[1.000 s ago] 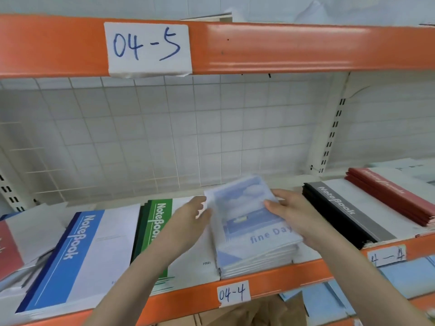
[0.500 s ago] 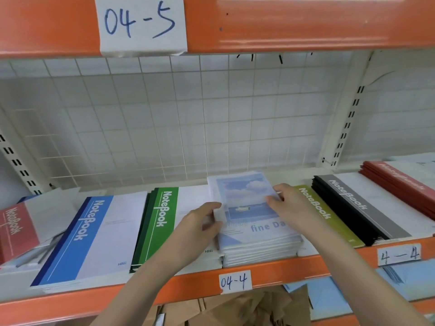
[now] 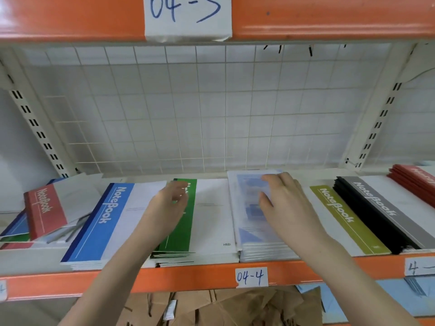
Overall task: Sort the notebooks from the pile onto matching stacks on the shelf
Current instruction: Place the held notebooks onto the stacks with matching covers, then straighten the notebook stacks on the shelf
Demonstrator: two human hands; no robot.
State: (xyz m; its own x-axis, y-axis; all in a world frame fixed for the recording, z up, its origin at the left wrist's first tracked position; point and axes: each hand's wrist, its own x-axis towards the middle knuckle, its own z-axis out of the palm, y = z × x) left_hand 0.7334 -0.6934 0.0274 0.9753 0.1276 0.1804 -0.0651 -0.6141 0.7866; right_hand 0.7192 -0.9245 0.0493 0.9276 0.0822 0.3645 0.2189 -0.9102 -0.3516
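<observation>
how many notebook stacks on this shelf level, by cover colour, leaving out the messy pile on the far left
blue stack: 1
green stack: 1
pale sky-print stack: 1
olive stack: 1
black and grey stack: 1
red stack: 1
total: 6

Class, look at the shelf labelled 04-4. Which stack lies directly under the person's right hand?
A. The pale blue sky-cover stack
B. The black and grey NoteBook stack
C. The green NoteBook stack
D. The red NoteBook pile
A: the right hand rests flat on the pale blue sky-cover stack, with the green NoteBook stack to its left, below the left hand.
</observation>
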